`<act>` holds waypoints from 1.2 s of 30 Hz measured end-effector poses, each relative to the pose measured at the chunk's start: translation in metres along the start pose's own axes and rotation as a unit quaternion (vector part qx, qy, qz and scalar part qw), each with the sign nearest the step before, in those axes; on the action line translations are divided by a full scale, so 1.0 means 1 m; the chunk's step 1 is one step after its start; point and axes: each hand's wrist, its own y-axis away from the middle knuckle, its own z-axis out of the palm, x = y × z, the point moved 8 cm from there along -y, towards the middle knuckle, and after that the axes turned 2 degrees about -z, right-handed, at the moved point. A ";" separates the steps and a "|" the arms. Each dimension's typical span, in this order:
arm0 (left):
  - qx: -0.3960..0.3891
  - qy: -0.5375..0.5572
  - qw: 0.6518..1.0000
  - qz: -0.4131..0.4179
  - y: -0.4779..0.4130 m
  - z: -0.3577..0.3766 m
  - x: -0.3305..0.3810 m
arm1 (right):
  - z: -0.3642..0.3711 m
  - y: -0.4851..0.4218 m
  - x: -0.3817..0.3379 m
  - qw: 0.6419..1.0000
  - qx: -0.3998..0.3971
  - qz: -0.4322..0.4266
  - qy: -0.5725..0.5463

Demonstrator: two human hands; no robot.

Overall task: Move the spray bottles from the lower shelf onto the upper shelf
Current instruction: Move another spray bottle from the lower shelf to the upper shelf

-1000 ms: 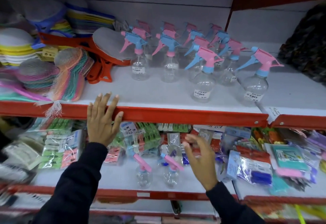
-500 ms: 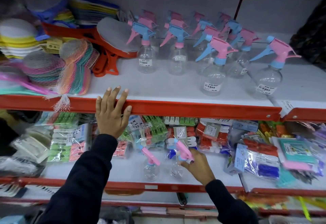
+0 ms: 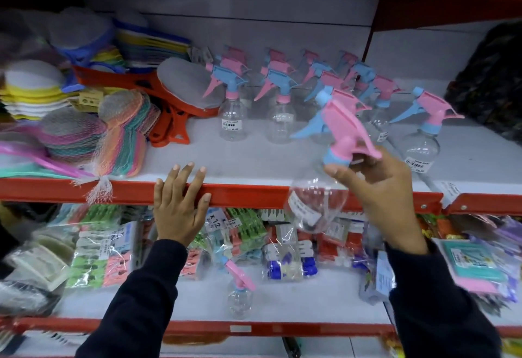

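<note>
One spray bottle (image 3: 239, 298) is seen standing on the lower shelf (image 3: 197, 295), bottom centre. At centre right, a second clear bottle (image 3: 319, 205) is held tilted by its neck in the right hand (image 3: 378, 188), grip pinched closed, before the upper shelf edge (image 3: 254, 192). The left hand (image 3: 178, 205) is laid flat, fingers spread, on that edge. Further bottles (image 3: 282, 103) are ranked behind on the upper shelf.
</note>
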 end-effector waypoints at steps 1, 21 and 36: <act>0.000 0.000 1.000 0.000 0.000 0.000 0.000 | 0.003 -0.013 -0.007 1.000 0.009 -0.019 0.014; 0.018 -0.007 1.000 0.011 0.001 0.000 -0.001 | 0.079 -0.079 0.056 0.960 0.115 -0.034 0.254; -0.029 0.003 0.999 0.017 0.002 -0.004 0.000 | 0.074 -0.026 0.040 0.975 0.145 -0.031 0.166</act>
